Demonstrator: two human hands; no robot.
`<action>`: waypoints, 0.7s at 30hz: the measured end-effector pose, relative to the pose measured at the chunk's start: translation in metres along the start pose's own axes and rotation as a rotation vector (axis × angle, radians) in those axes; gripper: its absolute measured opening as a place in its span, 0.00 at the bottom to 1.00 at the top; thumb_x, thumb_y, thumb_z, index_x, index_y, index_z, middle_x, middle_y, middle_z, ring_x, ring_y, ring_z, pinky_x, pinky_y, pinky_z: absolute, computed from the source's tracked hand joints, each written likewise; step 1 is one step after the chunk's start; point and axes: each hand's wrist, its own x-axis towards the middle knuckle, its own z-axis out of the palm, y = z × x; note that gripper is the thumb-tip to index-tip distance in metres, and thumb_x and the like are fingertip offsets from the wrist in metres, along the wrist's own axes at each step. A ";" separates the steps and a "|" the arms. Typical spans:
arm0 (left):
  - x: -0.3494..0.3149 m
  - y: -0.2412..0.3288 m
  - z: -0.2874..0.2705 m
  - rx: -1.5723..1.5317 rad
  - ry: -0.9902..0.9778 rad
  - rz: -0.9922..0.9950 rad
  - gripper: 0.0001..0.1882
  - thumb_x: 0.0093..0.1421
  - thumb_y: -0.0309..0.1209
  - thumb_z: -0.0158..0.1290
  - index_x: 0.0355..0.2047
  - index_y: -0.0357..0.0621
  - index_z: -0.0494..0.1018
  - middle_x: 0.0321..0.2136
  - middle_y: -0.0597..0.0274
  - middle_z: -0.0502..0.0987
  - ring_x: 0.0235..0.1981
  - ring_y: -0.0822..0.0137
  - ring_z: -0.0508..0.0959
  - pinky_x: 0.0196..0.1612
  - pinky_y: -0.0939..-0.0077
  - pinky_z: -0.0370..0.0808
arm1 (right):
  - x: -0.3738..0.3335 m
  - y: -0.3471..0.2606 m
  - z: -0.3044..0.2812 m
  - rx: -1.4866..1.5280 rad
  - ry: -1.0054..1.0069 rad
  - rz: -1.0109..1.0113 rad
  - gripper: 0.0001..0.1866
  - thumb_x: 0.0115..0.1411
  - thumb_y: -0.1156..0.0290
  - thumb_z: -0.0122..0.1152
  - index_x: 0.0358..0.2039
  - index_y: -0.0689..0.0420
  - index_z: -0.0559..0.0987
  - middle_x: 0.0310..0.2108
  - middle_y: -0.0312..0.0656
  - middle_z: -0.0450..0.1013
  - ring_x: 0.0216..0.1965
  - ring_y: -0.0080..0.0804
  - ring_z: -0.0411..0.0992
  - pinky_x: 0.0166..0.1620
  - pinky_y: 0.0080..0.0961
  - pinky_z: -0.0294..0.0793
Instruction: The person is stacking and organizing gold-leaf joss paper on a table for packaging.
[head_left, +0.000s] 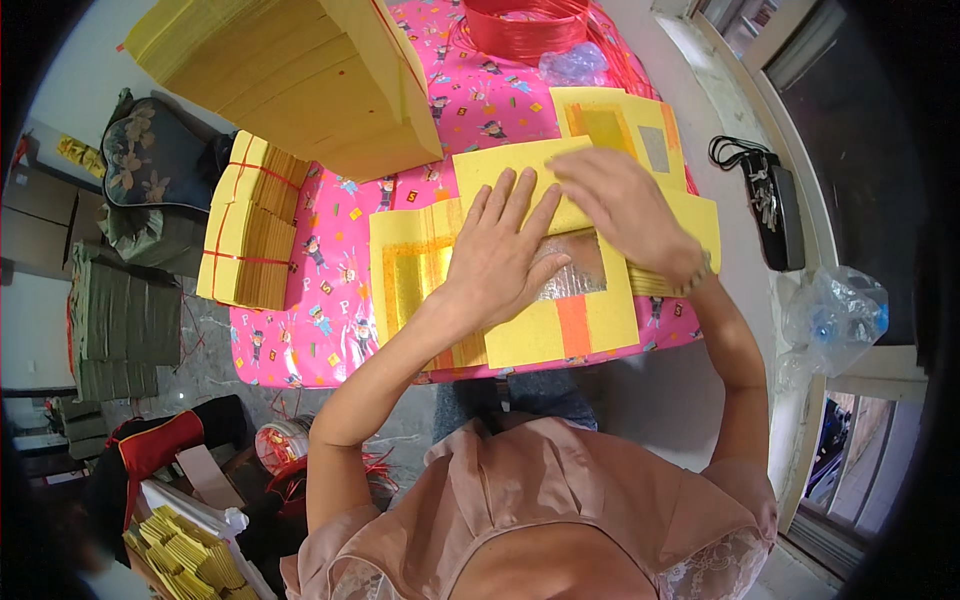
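Observation:
My left hand [497, 262] lies flat with spread fingers on a sheet of yellow paper [560, 335]. This sheet bears a silver foil patch [582, 280] and an orange stripe, and its far part [500, 165] looks folded over. Slightly blurred, my right hand [630, 205] rests on the fold with its fingers stretched out, holding nothing that I can see. Under and beside the sheet are more yellow papers [385, 235], one showing a gold foil patch [408, 285]. Farther back on the right lie other foil-patched papers [570, 97].
A pink patterned cloth [335, 240] covers the table. A tall stack of yellow paper [290, 85] stands at the back left, near tied yellow bundles [240, 225]. Red cord [525, 30] and crumpled plastic [572, 65] sit at the back. Keys [765, 205] lie on the right ledge.

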 end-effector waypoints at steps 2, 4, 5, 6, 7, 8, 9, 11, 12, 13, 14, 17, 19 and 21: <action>-0.001 -0.001 0.002 0.014 -0.027 -0.019 0.37 0.68 0.51 0.45 0.70 0.45 0.54 0.69 0.38 0.54 0.70 0.38 0.52 0.71 0.45 0.49 | -0.025 -0.019 -0.002 -0.066 -0.039 -0.030 0.22 0.65 0.63 0.58 0.57 0.59 0.73 0.54 0.47 0.73 0.58 0.47 0.69 0.62 0.45 0.64; -0.003 -0.001 0.003 0.019 -0.025 -0.018 0.37 0.68 0.52 0.45 0.70 0.44 0.55 0.69 0.38 0.54 0.70 0.38 0.52 0.71 0.45 0.49 | -0.041 -0.028 -0.006 -0.081 -0.188 -0.015 0.32 0.65 0.58 0.57 0.66 0.59 0.65 0.67 0.47 0.63 0.70 0.46 0.56 0.71 0.54 0.45; -0.003 -0.001 0.003 0.028 -0.021 -0.017 0.37 0.68 0.52 0.44 0.70 0.44 0.55 0.69 0.38 0.54 0.70 0.38 0.52 0.71 0.45 0.49 | -0.045 -0.028 -0.007 -0.082 -0.188 -0.006 0.32 0.65 0.58 0.57 0.66 0.59 0.65 0.67 0.47 0.63 0.70 0.46 0.56 0.71 0.54 0.45; -0.002 0.000 0.004 0.036 -0.032 -0.019 0.37 0.68 0.53 0.44 0.70 0.44 0.55 0.69 0.39 0.53 0.70 0.38 0.51 0.71 0.45 0.49 | -0.048 -0.029 -0.008 -0.099 -0.207 -0.009 0.33 0.67 0.54 0.54 0.66 0.59 0.64 0.68 0.49 0.61 0.71 0.47 0.54 0.71 0.55 0.44; -0.002 -0.001 0.005 0.033 -0.039 -0.016 0.37 0.68 0.53 0.44 0.70 0.44 0.55 0.69 0.39 0.53 0.70 0.38 0.51 0.71 0.45 0.49 | -0.052 -0.029 -0.008 -0.113 -0.227 -0.014 0.34 0.68 0.50 0.51 0.67 0.60 0.64 0.69 0.51 0.59 0.72 0.48 0.53 0.71 0.56 0.42; -0.001 -0.001 0.005 0.038 -0.025 -0.006 0.38 0.67 0.54 0.44 0.70 0.43 0.57 0.69 0.38 0.54 0.70 0.38 0.52 0.71 0.45 0.48 | -0.055 -0.030 -0.007 -0.108 -0.227 -0.002 0.34 0.68 0.50 0.51 0.67 0.60 0.64 0.69 0.51 0.59 0.72 0.48 0.53 0.71 0.56 0.42; -0.001 -0.002 0.006 0.043 -0.011 0.003 0.38 0.67 0.55 0.43 0.69 0.41 0.58 0.68 0.37 0.56 0.70 0.37 0.52 0.71 0.45 0.48 | -0.056 -0.028 -0.006 -0.090 -0.272 0.015 0.36 0.69 0.48 0.49 0.68 0.59 0.61 0.70 0.51 0.55 0.73 0.47 0.48 0.72 0.56 0.39; 0.001 -0.003 0.008 0.031 -0.025 0.007 0.39 0.67 0.56 0.43 0.69 0.42 0.58 0.68 0.37 0.55 0.71 0.38 0.52 0.71 0.45 0.47 | -0.059 -0.024 -0.003 -0.062 -0.320 0.043 0.38 0.69 0.46 0.48 0.70 0.58 0.58 0.72 0.50 0.51 0.74 0.46 0.44 0.72 0.56 0.36; 0.001 -0.003 0.008 0.039 -0.016 0.011 0.39 0.67 0.56 0.43 0.69 0.42 0.58 0.69 0.38 0.55 0.71 0.38 0.51 0.71 0.45 0.47 | -0.062 -0.023 -0.001 -0.067 -0.318 0.043 0.38 0.69 0.46 0.47 0.71 0.57 0.57 0.73 0.50 0.50 0.75 0.46 0.43 0.73 0.56 0.35; 0.001 -0.002 0.008 0.047 -0.007 0.017 0.39 0.67 0.56 0.43 0.69 0.42 0.58 0.69 0.38 0.55 0.71 0.38 0.51 0.71 0.45 0.47 | -0.064 -0.022 0.001 -0.072 -0.315 0.044 0.38 0.70 0.46 0.46 0.71 0.57 0.56 0.73 0.50 0.48 0.75 0.46 0.42 0.73 0.56 0.34; 0.002 -0.003 0.009 0.047 -0.012 0.012 0.39 0.67 0.56 0.42 0.70 0.43 0.57 0.69 0.39 0.54 0.71 0.38 0.51 0.71 0.44 0.47 | -0.064 -0.021 0.003 -0.066 -0.314 0.051 0.38 0.70 0.46 0.46 0.71 0.57 0.56 0.73 0.50 0.48 0.75 0.46 0.42 0.73 0.56 0.34; 0.001 -0.003 0.010 0.091 -0.015 0.017 0.38 0.68 0.56 0.43 0.70 0.47 0.56 0.70 0.41 0.54 0.71 0.41 0.51 0.71 0.47 0.48 | -0.065 -0.019 0.005 -0.086 -0.322 0.051 0.38 0.70 0.46 0.44 0.72 0.56 0.53 0.74 0.49 0.46 0.75 0.47 0.41 0.73 0.55 0.33; 0.002 -0.006 0.009 0.109 -0.032 0.022 0.38 0.68 0.56 0.42 0.71 0.48 0.55 0.70 0.42 0.53 0.71 0.41 0.51 0.71 0.47 0.48 | -0.063 -0.018 0.004 -0.090 -0.318 0.020 0.37 0.71 0.47 0.41 0.72 0.56 0.53 0.74 0.48 0.47 0.75 0.44 0.40 0.73 0.54 0.33; 0.004 -0.007 0.006 0.056 -0.084 -0.007 0.41 0.68 0.59 0.39 0.71 0.45 0.54 0.71 0.40 0.51 0.72 0.40 0.48 0.72 0.46 0.45 | -0.061 -0.012 0.003 -0.049 -0.287 0.023 0.35 0.72 0.48 0.41 0.71 0.56 0.57 0.72 0.48 0.51 0.75 0.43 0.43 0.73 0.52 0.36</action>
